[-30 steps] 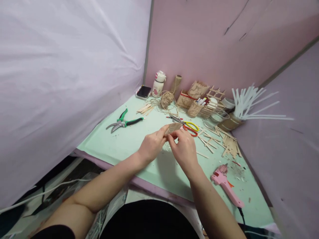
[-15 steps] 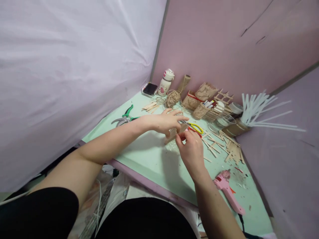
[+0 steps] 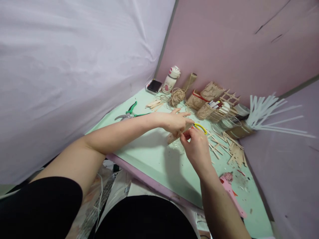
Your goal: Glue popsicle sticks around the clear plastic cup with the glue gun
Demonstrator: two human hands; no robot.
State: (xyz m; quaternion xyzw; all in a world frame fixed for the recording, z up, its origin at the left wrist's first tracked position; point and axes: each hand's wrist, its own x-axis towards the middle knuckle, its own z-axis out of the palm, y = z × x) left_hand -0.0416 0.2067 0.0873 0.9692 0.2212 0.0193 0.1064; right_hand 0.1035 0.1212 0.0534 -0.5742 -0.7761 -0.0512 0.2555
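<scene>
My right hand pinches a small flat piece made of wooden craft sticks, held low over the mint-green table. My left hand reaches across above that piece with its fingers stretched toward the yellow-handled scissors; its fingertips are at the scissors' blades, and I cannot tell whether they grip them. A red handle shows just beneath my right hand's fingers.
Green pliers lie at the left. A twine ball, a white bottle, a phone and burlap holders line the back. Loose sticks lie right, white strips in a jar, and a pink glue gun in front.
My left hand let go of the stick piece and reached forward to the scissors. My right hand kept the piece and lowered it toward the table. The camera swung left.
</scene>
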